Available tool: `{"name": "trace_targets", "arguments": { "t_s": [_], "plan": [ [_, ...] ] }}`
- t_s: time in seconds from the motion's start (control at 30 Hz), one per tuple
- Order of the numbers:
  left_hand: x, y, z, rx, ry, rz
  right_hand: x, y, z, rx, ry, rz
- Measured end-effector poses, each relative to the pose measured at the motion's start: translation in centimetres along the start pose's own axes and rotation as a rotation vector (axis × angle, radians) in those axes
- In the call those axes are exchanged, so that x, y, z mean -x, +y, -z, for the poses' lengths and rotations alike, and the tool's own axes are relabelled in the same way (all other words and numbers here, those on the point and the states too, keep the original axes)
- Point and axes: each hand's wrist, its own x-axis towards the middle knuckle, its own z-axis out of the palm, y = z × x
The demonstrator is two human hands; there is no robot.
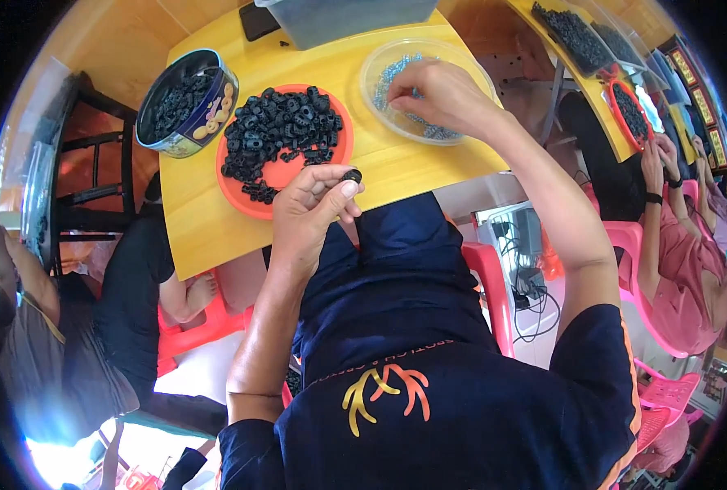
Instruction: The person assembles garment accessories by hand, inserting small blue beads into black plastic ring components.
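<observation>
Between the thumb and fingers of my left hand (314, 204) is a small round black plastic part (352, 175), held over the near edge of the yellow table. Just beyond it lies a red round tray (285, 173) heaped with small black plastic parts (277, 122). My right hand (441, 98) reaches into a clear round tub (371, 98) of small shiny blue-silver pieces (408, 69). Its fingers are bent and pinched together over the tub. Whether a piece is between those fingertips I cannot make out.
A round tin (185, 139) of black parts stands left of the tray. At the table's far edge are a grey plastic bin (347, 20) and a dark phone-like slab (259, 22). Other people sit at both sides; a second table (616, 143) at the right holds more black parts.
</observation>
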Motion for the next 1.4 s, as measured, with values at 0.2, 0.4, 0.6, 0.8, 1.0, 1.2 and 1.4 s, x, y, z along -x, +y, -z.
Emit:
{"name": "trace_targets", "arguments": {
  "t_s": [0.2,0.4,0.6,0.8,1.0,1.2,1.4],
  "plan": [
    [0.0,0.3,-0.4,-0.008,0.012,0.002,-0.9,-0.3,-1.1,0.396,0.025,0.289],
    [0.1,0.6,-0.7,0.010,0.013,-0.001,-1.5,-0.8,-1.1,0.462,-0.061,0.301],
    [-0.1,0.4,-0.4,0.228,-0.034,0.032,-0.1,-0.9,1.4,-0.143,0.094,0.110],
    [0.3,0.5,-0.4,0.290,-0.013,0.014,3.0,-6.9,0.3,-0.823,0.020,-0.005],
    [0.8,1.1,-0.3,0.218,0.004,-0.054,4.1,-9.1,-2.0,-1.082,0.041,0.039],
    [1.6,0.9,0.7,0.202,0.040,-0.101,4.3,-10.5,-3.2,-0.724,0.189,0.211],
    [3.3,-0.4,2.5,0.309,0.092,-0.056,5.9,-12.4,-5.6,-0.321,0.302,0.390]
  ]
}}
